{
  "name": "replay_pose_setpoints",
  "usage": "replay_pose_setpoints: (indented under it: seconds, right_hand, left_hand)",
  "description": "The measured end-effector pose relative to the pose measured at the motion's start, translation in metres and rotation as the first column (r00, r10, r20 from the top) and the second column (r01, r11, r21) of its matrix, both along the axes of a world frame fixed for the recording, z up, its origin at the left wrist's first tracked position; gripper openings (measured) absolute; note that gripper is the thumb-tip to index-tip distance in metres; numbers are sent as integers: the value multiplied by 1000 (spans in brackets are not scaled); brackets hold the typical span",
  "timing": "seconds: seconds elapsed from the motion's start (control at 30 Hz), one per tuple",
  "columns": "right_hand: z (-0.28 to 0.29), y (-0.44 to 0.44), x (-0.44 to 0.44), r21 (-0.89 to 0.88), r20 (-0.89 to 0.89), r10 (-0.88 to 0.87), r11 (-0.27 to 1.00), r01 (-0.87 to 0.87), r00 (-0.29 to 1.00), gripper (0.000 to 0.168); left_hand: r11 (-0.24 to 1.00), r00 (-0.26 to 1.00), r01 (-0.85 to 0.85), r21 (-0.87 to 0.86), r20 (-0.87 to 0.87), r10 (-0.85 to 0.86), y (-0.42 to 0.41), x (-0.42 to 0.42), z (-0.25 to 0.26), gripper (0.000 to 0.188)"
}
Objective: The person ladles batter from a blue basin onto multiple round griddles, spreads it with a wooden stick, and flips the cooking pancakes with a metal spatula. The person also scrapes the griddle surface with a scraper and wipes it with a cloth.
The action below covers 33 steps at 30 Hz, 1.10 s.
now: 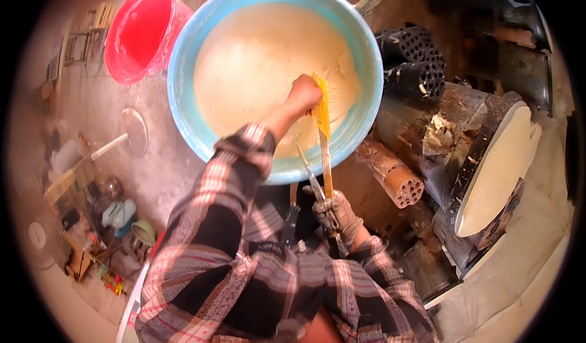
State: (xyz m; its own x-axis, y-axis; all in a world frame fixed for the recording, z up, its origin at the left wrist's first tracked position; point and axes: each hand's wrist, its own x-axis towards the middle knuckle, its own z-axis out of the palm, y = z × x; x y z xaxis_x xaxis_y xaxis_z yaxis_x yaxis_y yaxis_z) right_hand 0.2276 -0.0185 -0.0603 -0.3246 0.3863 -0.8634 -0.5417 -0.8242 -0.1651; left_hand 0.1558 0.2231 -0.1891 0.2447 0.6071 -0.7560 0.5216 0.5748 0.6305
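Below me stands a round blue tub [274, 177] with a smooth cream-coloured batter or dough [256, 54] inside. My bare left hand [304, 93] is over the tub, closed on a yellow scraper-like strip [322, 100]. This strip lies against the far part of a long, flat metal blade [325, 160]. My right hand [341, 217], in a soiled glove, grips the near end of that blade near the tub's front rim. A second slender metal tool [314, 182] is in the same hand, its tip pointing into the tub. Another dark-handled tool [290, 221] sits near my lap.
A red bucket [137, 31] stands left of the tub. On the right are black honeycomb briquettes [412, 64], an orange-brown briquette [398, 183] and a stove-like cylinder [458, 114] with a pale round sheet [496, 173] on its plate. Assorted containers [120, 217] lie at lower left.
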Motion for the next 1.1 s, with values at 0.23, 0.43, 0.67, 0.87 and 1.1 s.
replay_pose_setpoints:
  seconds: [0.23,0.43,0.67,0.87,1.1]
  right_hand:
    - [4,3,-3,29,1,-43,999,43,999,48]
    - [2,10,0,3,39,27,1000,-27,999,47]
    - [-6,16,2,0,-14,-71,998,71,997,53]
    - [-15,5,4,1,-41,-78,997,78,996,51]
    - [-19,8,7,-9,-65,-70,998,70,995,53]
  left_hand:
    - [797,672,-521,-304,429,603,32,-108,17,21]
    - [466,338,-846,-259,415,845,160,-127,-24,12]
    - [418,228,-781,-465,410,883,208,-3,-70,8]
    - [840,820,-474,-265,215,531,101,111,-41,3]
    - [726,889,420,544,-85,-451,-19,68,-44,20]
